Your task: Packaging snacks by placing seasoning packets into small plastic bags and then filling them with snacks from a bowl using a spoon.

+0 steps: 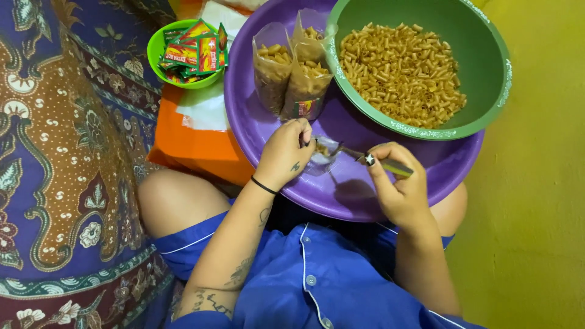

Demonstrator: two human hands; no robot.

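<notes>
My left hand [284, 153] pinches the mouth of a small clear plastic bag [323, 155] over a purple basin [262, 122]. My right hand [396, 186] grips a spoon [365, 158] by its handle, the bowl end tipped into the bag's opening. A green bowl [487, 42] heaped with brown macaroni snacks [402, 73] rests in the basin at the far right. Two filled clear bags [291, 70] of the same snack stand upright in the basin beside the green bowl.
A small green bowl [155, 52] of red seasoning sachets [192, 52] sits at the far left on an orange bag [195, 149] with white plastic [207, 106]. A patterned batik cloth [67, 158] covers the left; a yellow wall [536, 183] is on the right. My knees flank the basin.
</notes>
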